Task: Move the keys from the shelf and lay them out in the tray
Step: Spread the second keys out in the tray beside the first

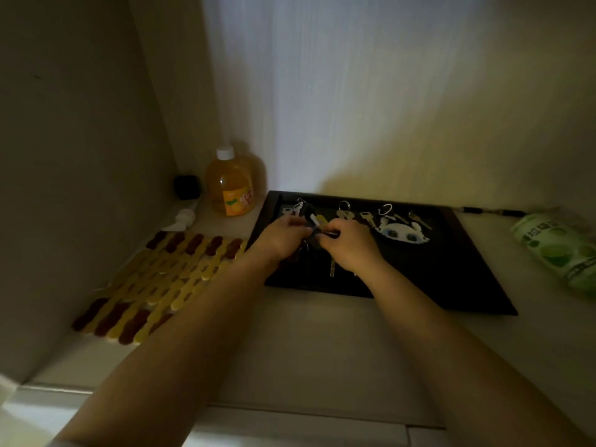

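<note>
A black tray (451,285) lies on the pale shelf (306,343). Several keys lie along its far side: a ringed bunch (344,211), a single key (367,218) and keys (416,218) joined to a white cartoon charm (401,233). Both hands meet over the tray's left part. My left hand (279,238) and my right hand (350,243) each pinch a dark key bunch (317,232) between them. One silver key (332,269) hangs below my right hand. More keys (295,209) lie just beyond my left hand.
An orange bottle (233,183) stands at the back left beside a small black object (186,187) and a white pump head (180,219). A yellow and brown mat (161,282) lies left of the tray. A green packet (561,250) lies on the right.
</note>
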